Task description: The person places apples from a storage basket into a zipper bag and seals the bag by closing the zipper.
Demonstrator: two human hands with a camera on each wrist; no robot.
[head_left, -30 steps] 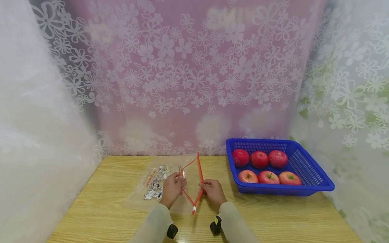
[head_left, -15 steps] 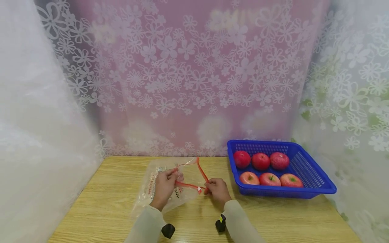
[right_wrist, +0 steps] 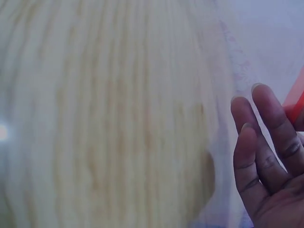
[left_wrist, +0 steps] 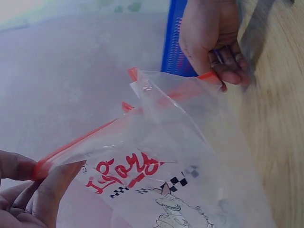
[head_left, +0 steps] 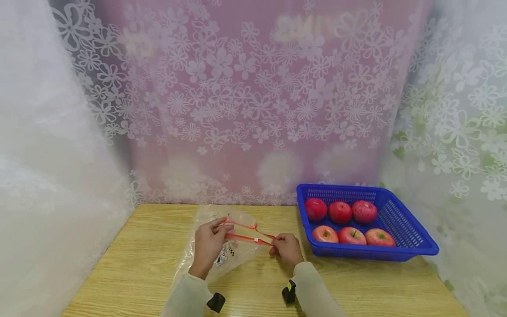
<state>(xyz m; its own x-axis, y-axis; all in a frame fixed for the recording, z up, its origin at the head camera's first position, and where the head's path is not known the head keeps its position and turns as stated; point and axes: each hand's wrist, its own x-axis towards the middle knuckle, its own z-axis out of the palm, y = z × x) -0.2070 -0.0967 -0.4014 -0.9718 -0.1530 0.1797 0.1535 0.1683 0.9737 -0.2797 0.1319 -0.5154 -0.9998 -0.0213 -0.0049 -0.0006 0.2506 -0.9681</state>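
A clear plastic zip bag (head_left: 237,259) with a red zip edge and printed cartoon figures is held over the table between both hands. The left hand (head_left: 210,244) pinches the red edge at its left end; in the left wrist view its thumb and finger grip the red strip (left_wrist: 85,140). At the other end, the right hand (head_left: 288,248) pinches the red edge between thumb and forefinger. Its other fingers (right_wrist: 247,166) are loosely bent in the right wrist view. The mouth shows a narrow gap between the two red strips, and a small white tab sits on the nearer one.
A blue plastic basket (head_left: 368,254) stands at the right of the wooden table (head_left: 134,259). Inside it lie several red apples (head_left: 339,212) in two rows, toward its left side. Flowered translucent curtains (head_left: 253,110) hang behind and at both sides.
The bag's red mouth has turned from upright to nearly sideways, and its wide diamond gap has narrowed. The left hand has moved left, the right hand slightly right.
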